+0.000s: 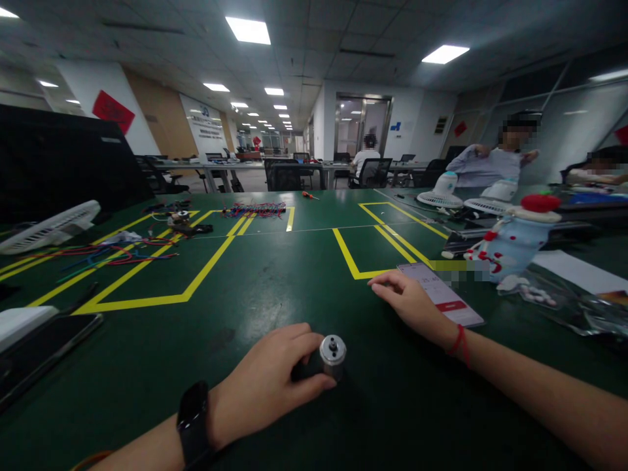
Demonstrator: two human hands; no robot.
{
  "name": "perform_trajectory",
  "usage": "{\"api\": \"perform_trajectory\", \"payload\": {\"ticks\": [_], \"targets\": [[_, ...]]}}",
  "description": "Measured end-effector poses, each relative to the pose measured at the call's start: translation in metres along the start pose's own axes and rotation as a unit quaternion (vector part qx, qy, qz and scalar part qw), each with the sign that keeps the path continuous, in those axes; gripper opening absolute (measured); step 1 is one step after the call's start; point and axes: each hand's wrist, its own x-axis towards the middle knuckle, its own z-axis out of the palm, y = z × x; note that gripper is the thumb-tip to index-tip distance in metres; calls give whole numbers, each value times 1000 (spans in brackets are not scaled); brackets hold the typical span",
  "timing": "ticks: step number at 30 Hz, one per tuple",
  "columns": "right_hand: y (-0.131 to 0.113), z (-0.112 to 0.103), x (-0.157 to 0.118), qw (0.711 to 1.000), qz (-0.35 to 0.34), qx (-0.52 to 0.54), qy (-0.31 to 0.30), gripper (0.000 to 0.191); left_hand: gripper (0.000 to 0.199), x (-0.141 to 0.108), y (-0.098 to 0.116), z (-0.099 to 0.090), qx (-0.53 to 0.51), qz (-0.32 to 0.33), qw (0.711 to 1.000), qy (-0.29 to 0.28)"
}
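My left hand (279,369), with a black watch on its wrist, is closed around a small silver cylinder that looks like a motor (332,353). The cylinder stands upright on the green table, its round end with a short shaft facing up. Thumb and index finger touch its left side; the other fingers are partly hidden. To the right, my right hand (409,299) lies palm down with loosely bent fingers and nothing visible in them. It rests beside and partly over a phone (454,302) with a lit screen. A red string circles that wrist.
Yellow tape (203,271) marks areas on the green table (265,281). Wires (132,252) and a screwdriver (309,195) lie farther off. A dark phone (53,350) is at left. A blue bottle (517,242) and fans (441,191) stand right. People are beyond the table.
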Motion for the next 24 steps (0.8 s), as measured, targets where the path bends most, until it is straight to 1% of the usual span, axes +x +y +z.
{"api": "perform_trajectory", "payload": {"ticks": [3, 5, 7, 10, 14, 17, 19, 22, 24], "targets": [[-7, 2, -6, 997, -45, -43, -55, 20, 18, 0, 0, 0, 3, 2, 1000, 1], [-14, 2, -10, 989, -86, -81, -92, 18, 19, 1, 1, 0, 5, 1, 1000, -1], [-22, 1, -13, 982, -117, -97, -117, 16, 19, 1, 1, 0, 7, 0, 1000, -1], [-36, 3, -19, 979, -152, -49, -126, 14, 19, 1, 0, 1, 11, 3, 1000, 3], [-63, 12, -35, 967, -229, 43, -99, 11, 19, 1, -2, 4, 18, 4, 1000, 9], [-79, 19, -46, 965, -227, 72, -107, 8, 19, -1, -4, 6, 20, 11, 1000, 10], [-83, 22, -49, 968, -211, 92, -102, 5, 19, -1, -3, 6, 20, 12, 1000, 8], [-79, 20, -47, 974, -178, 113, -81, 5, 20, 0, -2, 5, 17, 9, 1000, 8], [-72, 16, -44, 978, -154, 104, -90, 7, 20, 0, -2, 3, 16, 6, 1000, 10]]}}
